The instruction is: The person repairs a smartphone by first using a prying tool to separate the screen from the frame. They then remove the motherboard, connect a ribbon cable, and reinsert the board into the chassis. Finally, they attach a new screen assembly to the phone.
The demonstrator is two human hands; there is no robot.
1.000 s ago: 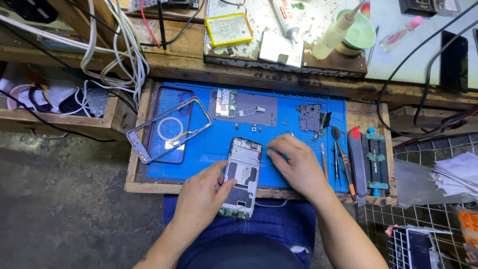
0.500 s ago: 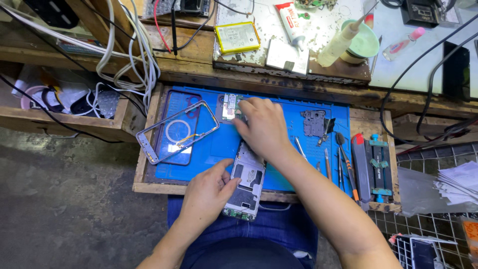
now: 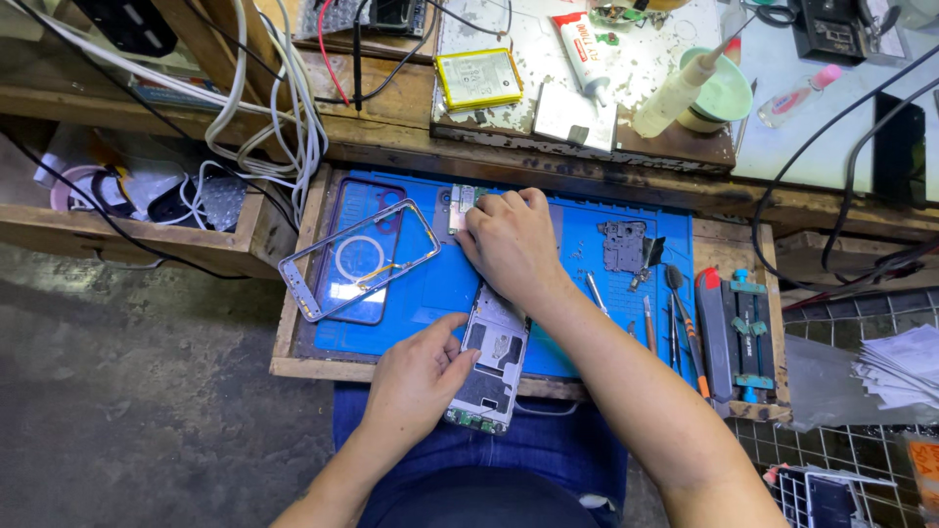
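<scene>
An opened phone body (image 3: 492,362) lies at the front edge of the blue work mat (image 3: 430,293), its lower end hanging over the tray's wooden rim. My left hand (image 3: 416,376) rests on its left side and holds it steady. My right hand (image 3: 509,244) reaches to the back of the mat, with fingertips down on a small circuit board (image 3: 461,203). Whether the fingers pinch the board is hidden.
A clear phone case with a ring (image 3: 357,259) lies on the mat's left. A metal bracket part (image 3: 624,244), tweezers and screwdrivers (image 3: 675,313) and a clamp jig (image 3: 748,328) sit to the right. On the bench behind are a battery (image 3: 479,78), a tube, bottles and cables (image 3: 259,108).
My right hand moved from the phone's right side up and left to the circuit board at the back of the mat. My left hand stayed on the phone.
</scene>
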